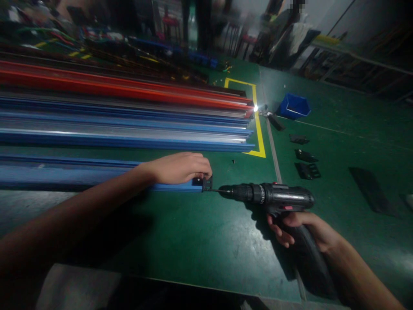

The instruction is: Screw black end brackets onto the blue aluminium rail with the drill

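Note:
My left hand [180,167] lies curled over the end of a long blue rail [64,172] on the green floor, fingers pressing a small black end piece [206,184] against the rail's tip. My right hand [303,230] grips the handle of a black cordless drill [274,196], held level. The drill's bit points left and touches the black end piece.
Several long red, blue and silver rails [129,116] lie side by side further back, ending at a yellow floor line [258,129]. A blue bin [293,106] and black brackets [306,163] sit on the floor to the right. Chairs and a person stand at the back.

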Motion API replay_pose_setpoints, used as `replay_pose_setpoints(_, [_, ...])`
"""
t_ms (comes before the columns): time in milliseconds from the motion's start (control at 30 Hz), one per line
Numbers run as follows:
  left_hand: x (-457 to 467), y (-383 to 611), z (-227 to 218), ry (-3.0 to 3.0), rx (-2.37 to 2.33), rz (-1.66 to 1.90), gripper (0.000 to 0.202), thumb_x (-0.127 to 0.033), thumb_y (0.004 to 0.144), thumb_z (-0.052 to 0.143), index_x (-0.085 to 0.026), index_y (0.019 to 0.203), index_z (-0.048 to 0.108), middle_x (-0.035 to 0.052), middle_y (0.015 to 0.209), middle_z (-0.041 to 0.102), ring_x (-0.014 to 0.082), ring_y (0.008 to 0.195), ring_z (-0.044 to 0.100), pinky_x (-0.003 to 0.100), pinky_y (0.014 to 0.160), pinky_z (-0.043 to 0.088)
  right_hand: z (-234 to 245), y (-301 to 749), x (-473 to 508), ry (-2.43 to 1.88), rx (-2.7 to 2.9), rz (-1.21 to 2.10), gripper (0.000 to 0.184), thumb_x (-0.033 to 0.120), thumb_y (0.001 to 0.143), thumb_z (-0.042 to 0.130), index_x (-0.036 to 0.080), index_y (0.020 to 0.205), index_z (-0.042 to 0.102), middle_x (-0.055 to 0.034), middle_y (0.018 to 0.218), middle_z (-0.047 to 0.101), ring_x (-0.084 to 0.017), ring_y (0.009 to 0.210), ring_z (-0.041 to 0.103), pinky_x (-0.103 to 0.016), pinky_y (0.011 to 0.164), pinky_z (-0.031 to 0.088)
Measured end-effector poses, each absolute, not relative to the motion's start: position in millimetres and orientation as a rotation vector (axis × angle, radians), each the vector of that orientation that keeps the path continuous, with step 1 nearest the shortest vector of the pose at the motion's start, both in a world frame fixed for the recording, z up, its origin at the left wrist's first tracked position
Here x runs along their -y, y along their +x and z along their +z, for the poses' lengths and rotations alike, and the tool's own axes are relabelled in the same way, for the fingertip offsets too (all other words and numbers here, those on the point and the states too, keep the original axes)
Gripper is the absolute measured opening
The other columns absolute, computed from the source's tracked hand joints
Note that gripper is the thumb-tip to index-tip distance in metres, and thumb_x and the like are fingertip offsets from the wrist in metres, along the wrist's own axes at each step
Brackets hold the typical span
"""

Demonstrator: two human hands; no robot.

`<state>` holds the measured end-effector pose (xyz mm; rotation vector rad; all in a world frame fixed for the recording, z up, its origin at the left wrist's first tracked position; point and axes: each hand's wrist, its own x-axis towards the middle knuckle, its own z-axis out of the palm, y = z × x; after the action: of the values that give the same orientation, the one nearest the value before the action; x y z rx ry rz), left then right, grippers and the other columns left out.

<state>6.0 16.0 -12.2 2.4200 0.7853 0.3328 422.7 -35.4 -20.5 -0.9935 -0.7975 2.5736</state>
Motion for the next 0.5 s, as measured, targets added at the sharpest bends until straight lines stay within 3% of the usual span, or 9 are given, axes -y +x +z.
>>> replay_pose_setpoints(500, [-16.7, 5.7, -13.9, 2.441, -0.791, 0.305, 0.025, -0.023, 0.108, 0.047, -0.023, 0.107, 0.072, 0.0045, 0.111, 0.072, 0.0194, 0.105, 0.061, 0.031, 0.092, 0.042, -20.0, 422.8, 35.4, -1.008, 0.788, 2.566, 0.03, 0.022, 0.085, 0.07, 0.006, 0.109, 0.079, -0.0103, 0.086, 0.071, -0.012, 0.064, 0.065, -0.024, 0.067, 0.057])
